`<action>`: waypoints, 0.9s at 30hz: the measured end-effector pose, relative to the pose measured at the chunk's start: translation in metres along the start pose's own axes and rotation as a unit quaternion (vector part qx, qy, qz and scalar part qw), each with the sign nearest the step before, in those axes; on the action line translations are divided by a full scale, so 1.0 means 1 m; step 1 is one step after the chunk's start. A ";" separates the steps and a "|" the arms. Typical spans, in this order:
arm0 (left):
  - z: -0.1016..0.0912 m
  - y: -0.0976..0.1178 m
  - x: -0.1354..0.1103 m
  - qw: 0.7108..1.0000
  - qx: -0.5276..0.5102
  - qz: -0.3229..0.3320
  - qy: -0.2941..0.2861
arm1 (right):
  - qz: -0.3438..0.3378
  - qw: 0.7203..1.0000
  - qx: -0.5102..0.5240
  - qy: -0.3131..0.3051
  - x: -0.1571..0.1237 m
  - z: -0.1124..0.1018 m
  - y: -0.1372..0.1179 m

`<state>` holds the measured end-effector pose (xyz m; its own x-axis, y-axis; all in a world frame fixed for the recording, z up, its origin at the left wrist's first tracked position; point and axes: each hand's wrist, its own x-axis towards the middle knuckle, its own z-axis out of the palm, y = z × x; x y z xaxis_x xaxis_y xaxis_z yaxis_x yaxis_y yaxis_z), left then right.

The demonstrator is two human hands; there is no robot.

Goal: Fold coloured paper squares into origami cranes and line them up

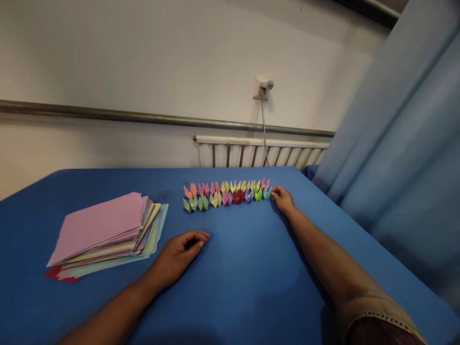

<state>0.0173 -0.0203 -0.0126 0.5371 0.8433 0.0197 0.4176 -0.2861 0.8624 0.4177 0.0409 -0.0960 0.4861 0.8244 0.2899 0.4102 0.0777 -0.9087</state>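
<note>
Two rows of several small folded paper pieces [226,194] in pink, yellow, green, red and purple stand on the blue table [233,278]. My right hand [282,199] reaches to the right end of the rows, and its fingertips pinch or touch the last teal piece [267,193]. My left hand [178,256] rests on the table in front of the rows with its fingers loosely curled and nothing in them. A stack of coloured paper sheets [108,235], pink on top, lies to the left of that hand.
A white radiator [258,153] runs along the wall behind the table. Above it a plug in a socket [263,88] trails a cable downward. A blue curtain [398,143] hangs at the right, close to the table's edge.
</note>
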 end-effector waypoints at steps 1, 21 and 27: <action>0.000 0.000 0.000 1.000 0.002 -0.001 -0.001 | -0.001 1.000 -0.004 0.000 0.000 0.000 0.001; 0.002 -0.005 0.000 1.000 -0.004 0.006 -0.003 | 0.030 0.999 -0.004 0.032 -0.001 -0.004 0.001; 0.003 -0.003 0.000 1.000 -0.004 0.011 0.000 | 0.085 0.993 0.038 0.074 -0.007 -0.010 -0.012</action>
<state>0.0183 -0.0208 -0.0173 0.5468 0.8364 0.0384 0.3997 -0.3011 0.8658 0.4175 0.0288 -0.0837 0.6539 0.7379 0.1669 0.2567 -0.0088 -0.9665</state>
